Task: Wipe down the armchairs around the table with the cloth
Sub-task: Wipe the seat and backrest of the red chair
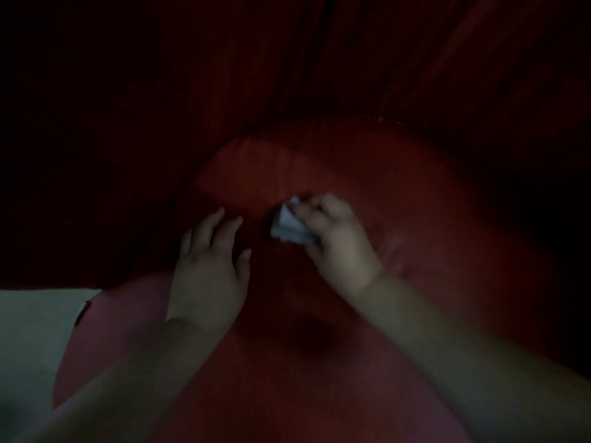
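Observation:
The scene is very dark. A red armchair [367,174] fills most of the view, its curved back rising behind the seat. My right hand [339,241] grips a small crumpled white cloth [289,227] and holds it against the crease where the seat meets the back. To its left, my left hand [208,270] rests on the seat with straight, spread fingers, a short gap away from the cloth.
A dark red curtain [319,59] hangs in folds behind the armchair. A pale surface [35,340] shows at the lower left, beside the chair's front edge. The far left and far right are too dark to read.

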